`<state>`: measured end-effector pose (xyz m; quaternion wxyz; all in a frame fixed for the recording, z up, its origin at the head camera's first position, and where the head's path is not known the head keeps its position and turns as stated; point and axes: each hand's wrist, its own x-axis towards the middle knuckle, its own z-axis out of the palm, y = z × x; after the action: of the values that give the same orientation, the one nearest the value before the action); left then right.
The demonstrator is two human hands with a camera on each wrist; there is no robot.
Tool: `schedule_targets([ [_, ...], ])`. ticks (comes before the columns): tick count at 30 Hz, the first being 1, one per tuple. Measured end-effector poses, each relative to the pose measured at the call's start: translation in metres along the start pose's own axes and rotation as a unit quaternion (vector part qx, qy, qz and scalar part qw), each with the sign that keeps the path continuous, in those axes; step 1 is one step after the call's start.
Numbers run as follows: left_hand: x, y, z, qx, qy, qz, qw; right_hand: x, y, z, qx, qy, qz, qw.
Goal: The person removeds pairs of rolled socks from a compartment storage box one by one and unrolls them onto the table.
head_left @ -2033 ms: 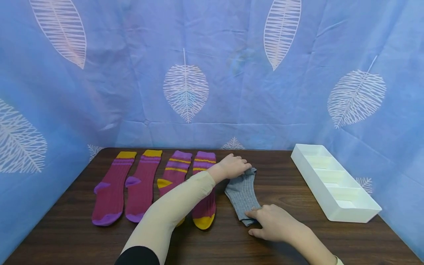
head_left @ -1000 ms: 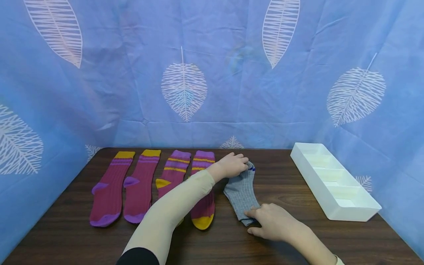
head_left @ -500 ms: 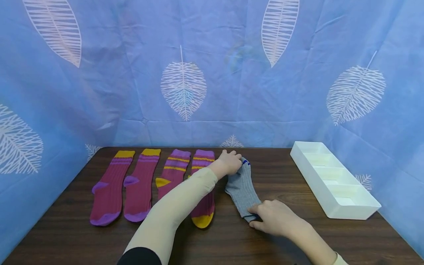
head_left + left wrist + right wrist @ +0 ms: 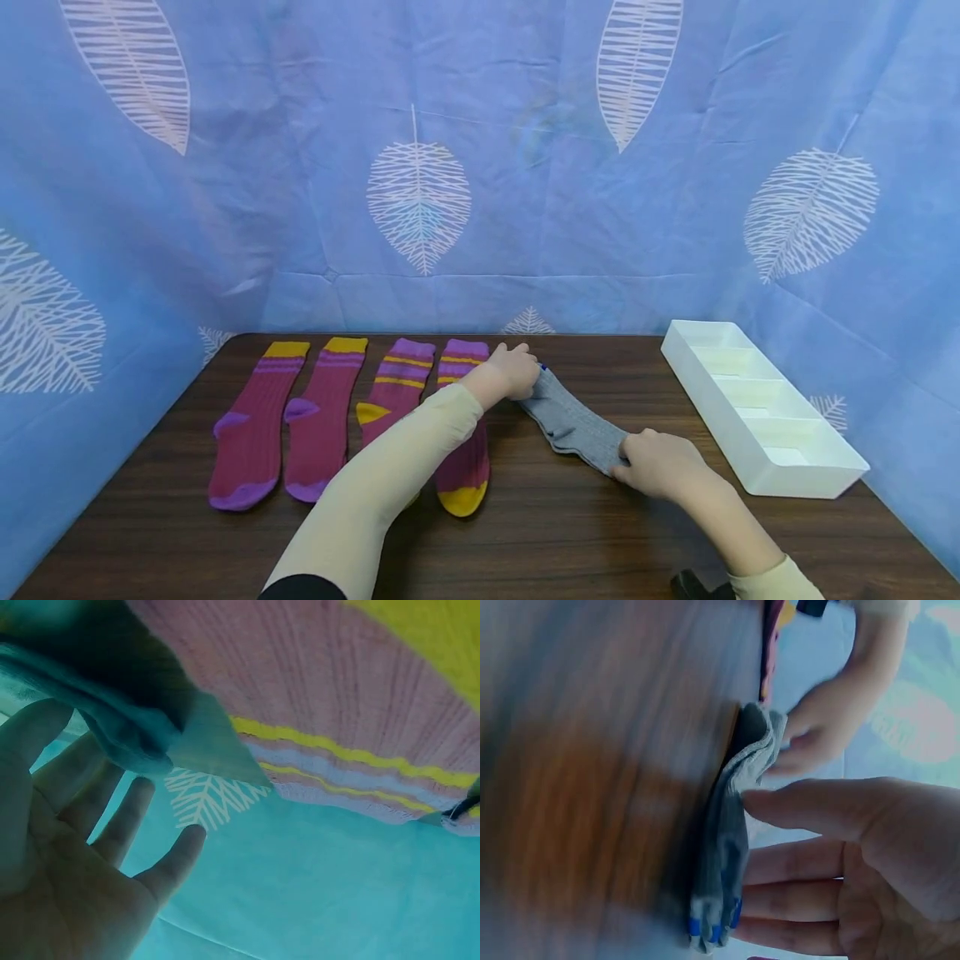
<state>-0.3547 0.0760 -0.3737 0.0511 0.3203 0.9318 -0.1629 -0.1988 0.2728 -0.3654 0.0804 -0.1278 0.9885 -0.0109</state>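
Observation:
A pair of grey ribbed socks, one over the other with blue marks at the ends, lies slantwise between the two hands. My left hand pinches the far end of the pair; its thumb and fingers meet the cloth in the left wrist view. At the near right end, my right hand grips the socks between thumb and fingers. In the right wrist view the thumb presses one side of the folded grey cloth while the other fingers lie behind it.
Left of the grey pair lie two maroon socks with yellow cuffs, and two with purple cuffs and yellow toes, partly under the left forearm. A white compartment box stands at the right on the dark wooden table.
The right hand has moved right and away from the table's front with its end of the grey socks, swinging the pair slantwise. The left hand has shifted slightly left.

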Motion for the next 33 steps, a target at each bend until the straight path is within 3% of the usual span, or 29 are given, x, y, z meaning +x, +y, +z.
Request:
schedule_targets([
  [6, -0.014, 0.004, -0.002, -0.02, 0.009, 0.007, 0.9997, 0.016, 0.021, -0.002, -0.005, -0.01, 0.048, 0.999],
  [11, -0.026, 0.008, -0.005, -0.042, 0.002, 0.008, 0.9991, 0.031, 0.035, -0.008, 0.011, -0.021, 0.062, 0.998],
  [20, -0.053, 0.024, -0.003, -0.062, -0.007, 0.014, 0.998, 0.061, 0.057, -0.011, 0.051, -0.04, 0.051, 0.997],
  [25, -0.071, 0.032, -0.002, -0.065, -0.004, 0.015, 0.9977, 0.074, 0.067, -0.013, 0.055, -0.036, 0.022, 0.998],
  [33, -0.1, 0.039, 0.006, -0.075, 0.01, 0.041, 0.9963, 0.086, 0.059, -0.011, 0.022, -0.04, 0.01, 0.999],
])
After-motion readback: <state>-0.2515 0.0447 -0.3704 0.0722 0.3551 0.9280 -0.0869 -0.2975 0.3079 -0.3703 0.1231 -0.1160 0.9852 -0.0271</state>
